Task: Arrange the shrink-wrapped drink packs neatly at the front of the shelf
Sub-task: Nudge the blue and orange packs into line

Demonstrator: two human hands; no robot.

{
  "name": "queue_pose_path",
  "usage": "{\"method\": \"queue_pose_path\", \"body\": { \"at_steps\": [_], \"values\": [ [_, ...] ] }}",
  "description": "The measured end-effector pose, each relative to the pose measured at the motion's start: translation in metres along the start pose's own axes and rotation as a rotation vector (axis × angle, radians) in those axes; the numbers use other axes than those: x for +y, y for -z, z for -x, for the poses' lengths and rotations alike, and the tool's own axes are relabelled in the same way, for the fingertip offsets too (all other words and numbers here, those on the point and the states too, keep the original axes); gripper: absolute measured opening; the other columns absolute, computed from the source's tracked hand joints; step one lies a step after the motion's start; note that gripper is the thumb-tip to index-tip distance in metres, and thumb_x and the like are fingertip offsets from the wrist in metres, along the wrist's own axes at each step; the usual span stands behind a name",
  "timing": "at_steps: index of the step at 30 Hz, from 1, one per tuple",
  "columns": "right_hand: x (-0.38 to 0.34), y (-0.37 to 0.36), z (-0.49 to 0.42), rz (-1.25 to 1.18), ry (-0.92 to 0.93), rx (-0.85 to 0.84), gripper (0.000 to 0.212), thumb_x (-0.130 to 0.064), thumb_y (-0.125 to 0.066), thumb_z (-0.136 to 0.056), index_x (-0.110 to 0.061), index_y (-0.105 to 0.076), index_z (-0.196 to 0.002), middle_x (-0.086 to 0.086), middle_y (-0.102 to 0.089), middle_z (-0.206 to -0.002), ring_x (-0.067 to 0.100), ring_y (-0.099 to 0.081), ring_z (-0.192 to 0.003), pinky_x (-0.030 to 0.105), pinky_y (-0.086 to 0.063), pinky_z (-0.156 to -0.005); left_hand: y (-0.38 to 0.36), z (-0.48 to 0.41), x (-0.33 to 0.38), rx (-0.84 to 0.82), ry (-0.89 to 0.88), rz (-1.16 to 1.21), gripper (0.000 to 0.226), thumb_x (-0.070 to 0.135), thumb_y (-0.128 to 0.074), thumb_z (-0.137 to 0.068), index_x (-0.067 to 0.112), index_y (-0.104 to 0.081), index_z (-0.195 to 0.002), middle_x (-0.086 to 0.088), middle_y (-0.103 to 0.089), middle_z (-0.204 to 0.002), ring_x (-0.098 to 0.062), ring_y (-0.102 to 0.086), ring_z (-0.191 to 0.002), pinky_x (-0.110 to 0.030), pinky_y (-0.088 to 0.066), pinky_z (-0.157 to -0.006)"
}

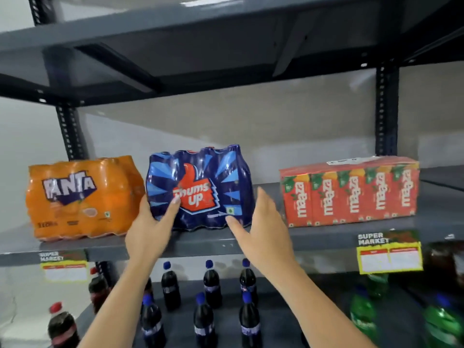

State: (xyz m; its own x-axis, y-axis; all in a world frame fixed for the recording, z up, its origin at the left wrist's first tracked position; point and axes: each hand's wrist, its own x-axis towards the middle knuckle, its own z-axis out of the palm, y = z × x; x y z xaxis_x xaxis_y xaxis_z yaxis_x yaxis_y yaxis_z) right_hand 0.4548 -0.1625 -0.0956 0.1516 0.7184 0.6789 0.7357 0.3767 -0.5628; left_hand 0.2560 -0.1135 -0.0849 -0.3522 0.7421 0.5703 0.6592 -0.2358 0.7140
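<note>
Three shrink-wrapped packs stand on the grey shelf (313, 238). An orange Fanta pack (80, 197) is at the left, a blue Thums Up pack (200, 187) in the middle, and a red Maaza carton pack (351, 192) at the right. My left hand (150, 227) grips the lower left corner of the Thums Up pack, thumb across its front. My right hand (266, 222) is spread beside the pack's lower right corner, thumb tip touching its front, fingers apart along its side. The Thums Up pack sits slightly back from the shelf's front edge.
A dark shelf (226, 46) hangs low overhead. Price tags (390, 257) hang from the shelf's front lip. Below stand several dark cola bottles (212, 285) with blue caps, green bottles (364, 315) at the right and red-capped bottles (61, 325) at the left.
</note>
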Motion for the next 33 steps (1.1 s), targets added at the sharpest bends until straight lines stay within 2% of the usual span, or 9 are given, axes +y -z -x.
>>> {"method": "queue_pose_path", "body": {
  "at_steps": [5, 9, 14, 19, 23, 26, 28, 30, 33],
  "values": [
    [-0.006, -0.008, -0.004, 0.063, -0.144, 0.054, 0.036, -0.031, -0.068, -0.088, -0.019, -0.052, -0.118, -0.002, -0.069, -0.108, 0.020, -0.066, -0.098, 0.035, -0.055, -0.077, 0.007, -0.010, -0.022, 0.041, -0.149, 0.015, 0.065, 0.058, -0.054, -0.086, 0.019, -0.047, -0.138, -0.006, -0.070, -0.121, -0.031, -0.066, -0.104, -0.033, -0.044, -0.072],
    [-0.010, 0.001, 0.004, 0.086, -0.211, 0.113, 0.035, -0.021, -0.068, -0.090, -0.018, -0.050, -0.120, -0.001, -0.069, -0.106, 0.019, -0.065, -0.094, 0.030, -0.053, -0.072, 0.010, -0.004, -0.026, 0.051, -0.264, 0.074, 0.061, 0.059, -0.056, -0.082, 0.024, -0.054, -0.132, 0.001, -0.074, -0.107, -0.013, -0.062, -0.080, -0.024, -0.044, -0.060],
    [-0.010, 0.008, 0.006, 0.120, -0.246, 0.123, 0.033, -0.016, -0.066, -0.090, -0.017, -0.046, -0.117, 0.002, -0.066, -0.109, 0.015, -0.059, -0.087, 0.022, -0.045, -0.064, 0.006, -0.002, -0.024, 0.053, -0.313, 0.040, 0.071, 0.070, -0.050, -0.074, 0.027, -0.058, -0.129, 0.001, -0.076, -0.096, -0.009, -0.058, -0.070, -0.016, -0.038, -0.053],
    [-0.009, 0.007, 0.001, 0.158, -0.266, 0.095, 0.033, -0.014, -0.064, -0.091, -0.015, -0.042, -0.115, 0.005, -0.064, -0.115, 0.014, -0.054, -0.085, 0.023, -0.045, -0.064, 0.004, -0.002, -0.025, 0.072, -0.332, 0.036, 0.073, 0.069, -0.053, -0.074, 0.026, -0.058, -0.133, 0.001, -0.077, -0.101, -0.013, -0.067, -0.075, -0.015, -0.036, -0.054],
    [-0.011, 0.008, 0.004, 0.187, -0.293, 0.075, 0.036, -0.019, -0.064, -0.092, -0.013, -0.044, -0.121, 0.006, -0.066, -0.116, 0.021, -0.065, -0.096, 0.025, -0.049, -0.066, 0.004, -0.002, -0.025, 0.037, -0.343, 0.019, 0.073, 0.067, -0.053, -0.077, 0.023, -0.053, -0.135, 0.000, -0.075, -0.107, -0.012, -0.065, -0.078, -0.016, -0.040, -0.055],
    [-0.026, 0.014, 0.017, 0.450, -0.229, 0.149, 0.045, -0.037, -0.065, -0.090, -0.017, -0.047, -0.126, 0.002, -0.071, -0.105, 0.020, -0.068, -0.087, 0.030, -0.054, -0.062, 0.016, 0.000, -0.031, -0.042, -0.421, 0.073, 0.064, 0.055, -0.054, -0.089, 0.020, -0.046, -0.141, 0.001, -0.070, -0.121, -0.002, -0.057, -0.089, -0.011, -0.041, -0.061],
    [-0.050, 0.015, 0.027, 0.509, -0.039, 0.335, 0.044, -0.039, -0.064, -0.090, -0.016, -0.056, -0.126, -0.002, -0.073, -0.096, 0.017, -0.069, -0.072, 0.024, -0.049, -0.053, 0.040, -0.003, -0.041, 0.072, -0.543, 0.118, 0.056, 0.048, -0.051, -0.093, 0.014, -0.052, -0.138, -0.001, -0.068, -0.125, -0.006, -0.060, -0.102, -0.022, -0.051, -0.077],
    [-0.086, 0.001, 0.030, 0.251, 0.167, 0.403, 0.023, -0.028, -0.061, -0.091, -0.016, -0.067, -0.110, -0.008, -0.072, -0.081, 0.005, -0.064, -0.056, 0.020, -0.048, -0.047, 0.069, -0.019, -0.058, 0.320, -0.658, 0.220, 0.044, 0.032, -0.053, -0.095, 0.003, -0.060, -0.127, -0.008, -0.067, -0.122, -0.015, -0.061, -0.108, -0.035, -0.051, -0.091],
    [-0.131, -0.053, 0.023, -0.113, 0.214, 0.166, 0.018, -0.024, -0.057, -0.090, -0.018, -0.069, -0.102, -0.012, -0.068, -0.073, 0.003, -0.063, -0.059, 0.020, -0.052, -0.056, 0.120, -0.069, -0.096, 0.624, -0.516, 0.376, 0.030, 0.019, -0.054, -0.095, 0.006, -0.058, -0.122, 0.003, -0.062, -0.116, -0.004, -0.054, -0.108, -0.033, -0.042, -0.097]
  ]
}}
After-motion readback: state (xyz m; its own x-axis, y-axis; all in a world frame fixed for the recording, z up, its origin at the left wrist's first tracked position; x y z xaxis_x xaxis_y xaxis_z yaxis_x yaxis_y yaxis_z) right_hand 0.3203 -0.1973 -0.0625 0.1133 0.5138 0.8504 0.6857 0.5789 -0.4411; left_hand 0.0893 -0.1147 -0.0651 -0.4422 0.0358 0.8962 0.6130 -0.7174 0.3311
